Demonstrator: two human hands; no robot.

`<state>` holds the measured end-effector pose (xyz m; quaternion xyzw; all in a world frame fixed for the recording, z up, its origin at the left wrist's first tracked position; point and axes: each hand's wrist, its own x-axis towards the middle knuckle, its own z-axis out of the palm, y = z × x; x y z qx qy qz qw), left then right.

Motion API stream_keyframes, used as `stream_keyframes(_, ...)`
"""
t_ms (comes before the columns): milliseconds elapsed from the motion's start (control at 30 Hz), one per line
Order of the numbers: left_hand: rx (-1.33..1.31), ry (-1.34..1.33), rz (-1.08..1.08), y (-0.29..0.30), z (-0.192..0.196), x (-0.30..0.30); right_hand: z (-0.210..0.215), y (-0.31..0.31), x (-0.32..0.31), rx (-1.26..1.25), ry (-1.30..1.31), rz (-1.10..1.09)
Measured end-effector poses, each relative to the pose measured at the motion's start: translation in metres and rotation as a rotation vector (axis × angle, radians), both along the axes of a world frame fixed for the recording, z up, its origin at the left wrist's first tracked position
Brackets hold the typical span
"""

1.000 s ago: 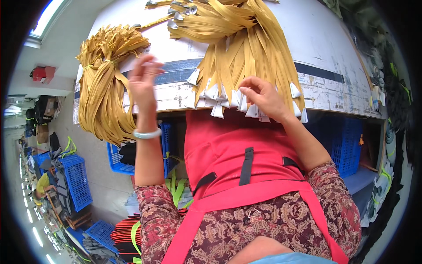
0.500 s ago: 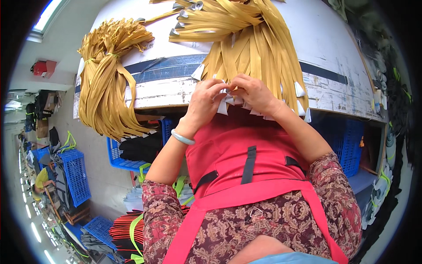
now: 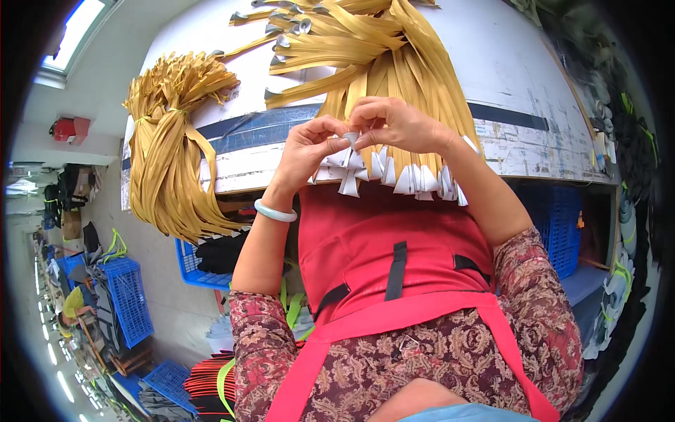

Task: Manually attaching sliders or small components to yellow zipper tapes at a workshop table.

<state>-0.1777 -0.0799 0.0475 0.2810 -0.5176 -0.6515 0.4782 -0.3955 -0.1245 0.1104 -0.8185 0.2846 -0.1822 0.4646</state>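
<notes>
A thick bundle of flat gold strips (image 3: 394,84) lies over the table's near edge, like ribbon or zipper tape. White tabs (image 3: 416,180) cap the strip ends nearest me; several grey curled ends lie at the far left of the bundle. Between my two hands one small white tab (image 3: 351,138) is pinched. My left hand (image 3: 309,146) has thumb and index finger closed on its left side. From the right, my right hand (image 3: 394,125) grips the same tab with its fingertips, above the hanging row. Part of the strip behind the tab is hidden by my fingers.
Left on the white table (image 3: 513,70), a tied bunch of gold strips (image 3: 165,148) hangs over the edge. Blue crates (image 3: 552,228) stand under the table. Another blue crate (image 3: 126,299) and a seated person in yellow are farther left. Dark fabrics (image 3: 629,155) hang at right.
Both hands have shifted left and slightly up, with a white tab now visible between the fingertips. More white tabs show below them. The whole view has shifted slightly.
</notes>
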Motion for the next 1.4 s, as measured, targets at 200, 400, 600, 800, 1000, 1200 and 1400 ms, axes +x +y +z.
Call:
stream_keyframes(200, 0.147, 0.110, -0.071, -0.006, -0.002, -0.003, -0.009, -0.004, -0.004, 0.352, -0.197, -0.034)
stream_keyframes(400, 0.054, -0.002, 0.078, -0.003, -0.003, -0.007, -0.013, -0.002, -0.003, 0.416, -0.247, -0.123)
stream_keyframes(600, -0.232, -0.363, 0.576, 0.008, -0.002, -0.034, -0.036, 0.021, 0.023, -0.296, 0.012, -0.380)
stream_keyframes(800, -0.065, -0.028, 0.457, 0.017, -0.005, -0.035, -0.059, 0.023, 0.014, -0.485, -0.180, -0.539)
stream_keyframes(1000, -0.336, -0.410, 0.277, 0.009, 0.006, -0.009, -0.040, 0.038, 0.012, 0.162, -0.458, -0.367)
stream_keyframes(1200, -0.549, -0.626, 0.339, 0.016, 0.006, -0.015, -0.036, 0.041, 0.010, 0.330, -0.353, -0.405)
stream_keyframes(1400, -0.601, -0.722, 0.430, 0.010, -0.006, -0.001, -0.058, 0.037, -0.012, 0.329, -0.274, -0.523)
